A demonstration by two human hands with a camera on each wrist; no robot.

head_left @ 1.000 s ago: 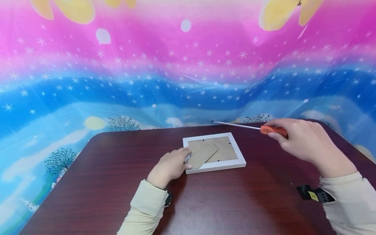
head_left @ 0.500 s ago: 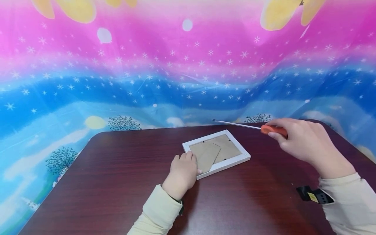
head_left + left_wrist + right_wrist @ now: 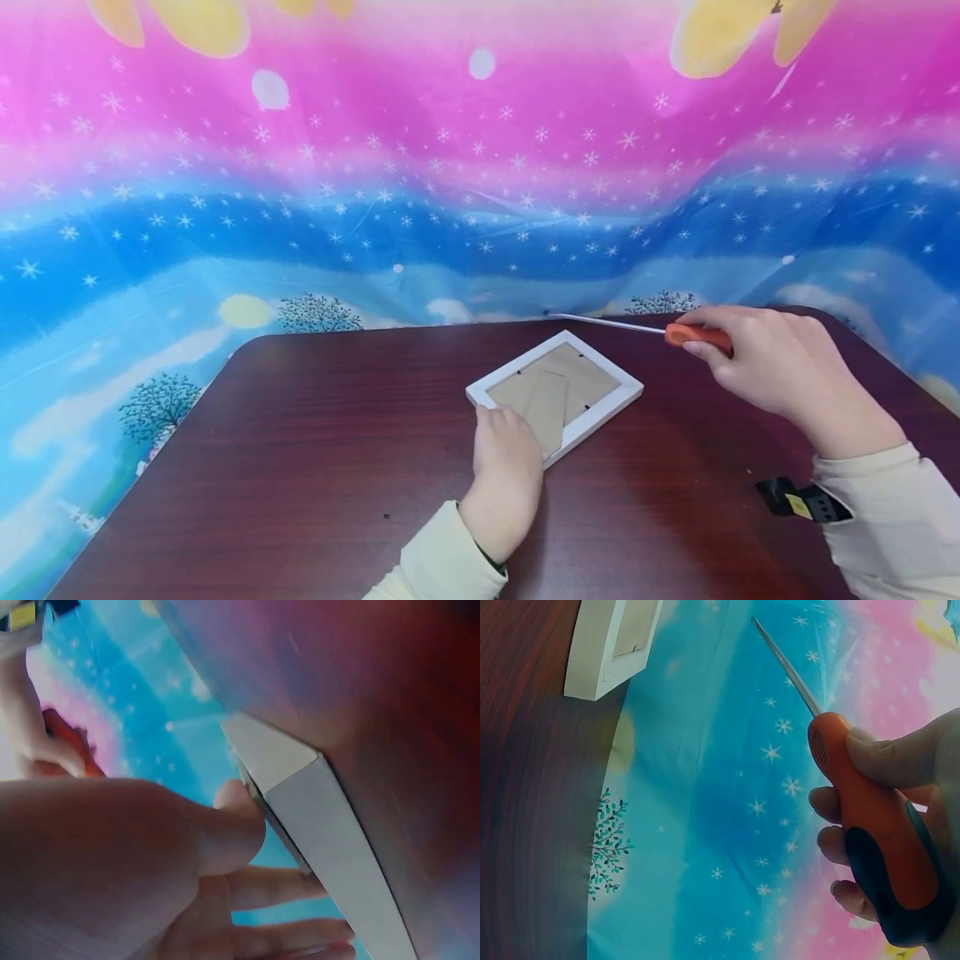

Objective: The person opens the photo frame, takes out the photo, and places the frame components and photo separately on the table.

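A white picture frame (image 3: 592, 425) lies back side up on the dark table, turned cornerwise, with a brown backing board (image 3: 592, 375) and a flap-like stand (image 3: 551, 408). Over its near-left edge rests my left hand (image 3: 504, 475). In the left wrist view its thumb (image 3: 240, 825) touches the back near a corner, with rather straight fingers (image 3: 274, 889) along the edge. Raised on the right, my right hand (image 3: 780, 371) grips a screwdriver (image 3: 693, 335) by its orange and black handle. The metal shaft (image 3: 787, 667) points left, beyond the frame's far corner in the head view.
The reddish-brown table (image 3: 315, 433) has rounded far corners. Directly behind it hangs a pink and blue patterned cloth (image 3: 420, 183). Small black tabs (image 3: 587, 407) sit around the backing board. A tiny dark speck (image 3: 386, 517) lies on the table at the near left.
My left hand has moved right and toward me, turning the frame on the table so that one corner points my way. The right hand with the screwdriver has stayed nearly still.
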